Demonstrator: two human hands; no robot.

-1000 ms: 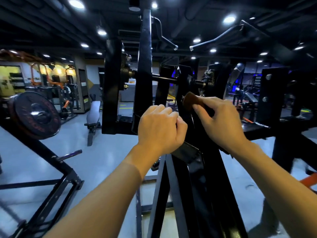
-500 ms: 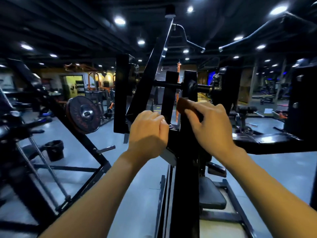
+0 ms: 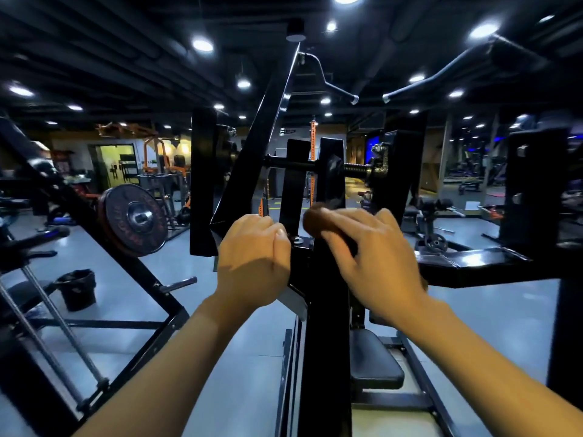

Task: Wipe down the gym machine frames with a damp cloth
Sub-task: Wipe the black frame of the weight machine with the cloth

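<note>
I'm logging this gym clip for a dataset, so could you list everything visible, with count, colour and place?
machine frame: one, black, upright at centre
cloth: one, brown, on the frame under the right hand
seat pad: one, black, low, right of the frame
weight plate: one, dark with a metal hub, on the left machine
bin: one, black, on the floor at left
overhead handles: two, black, top centre and right
ceiling lights: many, white, overhead
left hand: one, curled against the frame's left edge
right hand: one, holds the cloth
</note>
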